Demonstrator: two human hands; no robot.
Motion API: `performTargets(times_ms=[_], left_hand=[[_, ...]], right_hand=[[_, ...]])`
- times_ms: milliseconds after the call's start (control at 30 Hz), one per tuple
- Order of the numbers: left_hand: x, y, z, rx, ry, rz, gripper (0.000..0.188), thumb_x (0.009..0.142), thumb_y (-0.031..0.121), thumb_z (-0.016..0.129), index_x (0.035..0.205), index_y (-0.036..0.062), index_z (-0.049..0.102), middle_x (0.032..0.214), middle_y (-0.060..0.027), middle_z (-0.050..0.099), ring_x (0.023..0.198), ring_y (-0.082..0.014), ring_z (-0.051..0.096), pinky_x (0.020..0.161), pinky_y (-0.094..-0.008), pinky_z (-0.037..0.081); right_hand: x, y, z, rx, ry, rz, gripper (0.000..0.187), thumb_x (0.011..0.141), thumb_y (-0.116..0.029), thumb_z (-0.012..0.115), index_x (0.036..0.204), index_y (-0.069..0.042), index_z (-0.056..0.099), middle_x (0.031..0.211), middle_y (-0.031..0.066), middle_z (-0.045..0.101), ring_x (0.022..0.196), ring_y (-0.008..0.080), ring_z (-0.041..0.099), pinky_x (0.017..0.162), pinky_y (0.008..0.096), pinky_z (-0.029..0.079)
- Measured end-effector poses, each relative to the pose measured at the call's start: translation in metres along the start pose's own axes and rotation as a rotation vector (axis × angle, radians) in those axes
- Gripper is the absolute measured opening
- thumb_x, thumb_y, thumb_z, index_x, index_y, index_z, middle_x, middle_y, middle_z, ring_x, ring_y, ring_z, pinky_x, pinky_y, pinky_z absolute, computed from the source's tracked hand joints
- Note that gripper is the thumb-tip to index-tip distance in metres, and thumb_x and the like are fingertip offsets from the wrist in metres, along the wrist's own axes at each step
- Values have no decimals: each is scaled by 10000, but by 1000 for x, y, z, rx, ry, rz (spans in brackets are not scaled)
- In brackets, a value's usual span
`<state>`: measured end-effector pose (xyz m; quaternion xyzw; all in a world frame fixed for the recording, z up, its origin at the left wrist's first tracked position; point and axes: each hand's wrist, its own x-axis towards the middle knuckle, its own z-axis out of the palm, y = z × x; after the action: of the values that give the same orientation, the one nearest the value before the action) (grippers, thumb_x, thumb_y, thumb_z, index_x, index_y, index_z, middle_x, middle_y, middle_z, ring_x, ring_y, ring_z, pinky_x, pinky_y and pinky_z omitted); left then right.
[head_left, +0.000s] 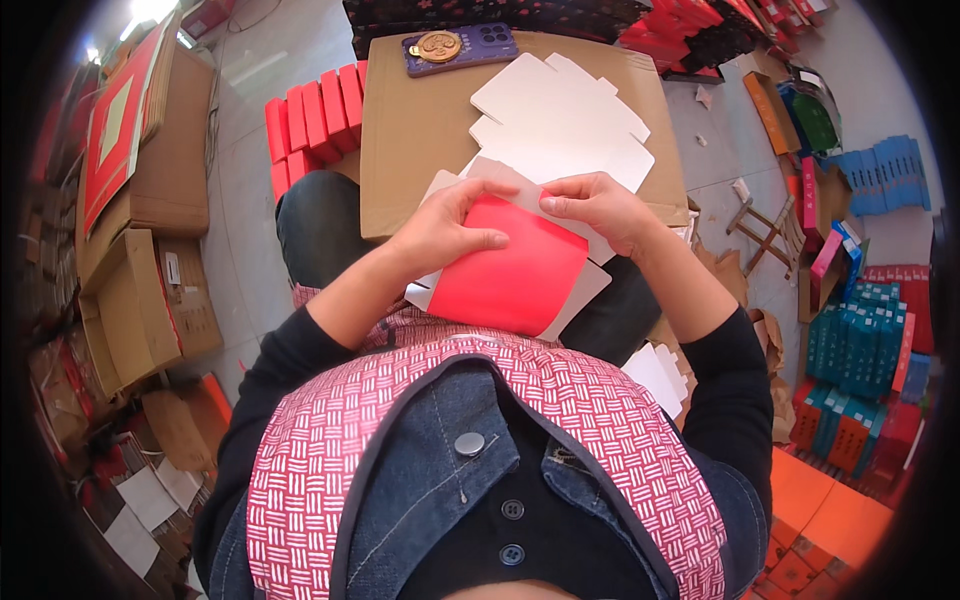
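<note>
A die-cut cardboard box blank (515,268), red on the face toward me with white flaps showing round it, is held over my lap at the near edge of a large brown carton. My left hand (450,225) grips its upper left part, thumb flat on the red face and index finger along the top edge. At the upper right corner, my right hand (605,208) pinches the edge between thumb and forefinger. Just beyond lies a stack of flat blanks (565,120), white side up, on the carton (415,130).
A purple phone (490,45) with a round gold ornament lies at the carton's far edge. Red boxes (310,115) stand in rows to its left. An open carton (135,300) sits far left. Teal boxes (855,340) and orange boxes (835,515) are stacked at right, near a small wooden stool (765,225).
</note>
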<state>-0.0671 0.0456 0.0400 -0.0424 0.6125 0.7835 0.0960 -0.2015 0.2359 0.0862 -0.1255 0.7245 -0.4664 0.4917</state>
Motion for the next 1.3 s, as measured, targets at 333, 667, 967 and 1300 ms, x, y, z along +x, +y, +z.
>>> performTargets(times_ms=[333,667,967,1300], left_hand=[[-36,26,9,341,58,75,333,748,88,744,1030,15,581,961,-94,632,902,-179,613,809,-289,495],[-53,31,21,375,139,107,298,749,64,733,1008,20,593,963,-98,647,903,-183,622,817,-295,500],[-56,31,23,348,174,157,305,742,49,726,1015,18,592,1000,-112,653,944,-222,631,849,-316,499],[-59,20,25,259,282,119,352,729,59,748,1031,-19,584,973,-142,652,924,-217,633,826,-318,506]], right_hand=[[-25,-10,10,-165,-94,-166,296,935,-197,589,1098,41,658,937,67,693,834,134,624,762,274,499],[-47,-17,45,-459,-6,-334,265,915,-163,564,1113,-11,655,832,197,692,707,179,665,671,301,513],[-56,-23,56,-509,55,-412,262,910,-148,557,1098,6,655,770,228,659,630,235,662,611,305,503],[-63,-24,64,-588,119,-446,247,885,-124,574,1077,4,664,773,238,633,659,313,653,610,331,501]])
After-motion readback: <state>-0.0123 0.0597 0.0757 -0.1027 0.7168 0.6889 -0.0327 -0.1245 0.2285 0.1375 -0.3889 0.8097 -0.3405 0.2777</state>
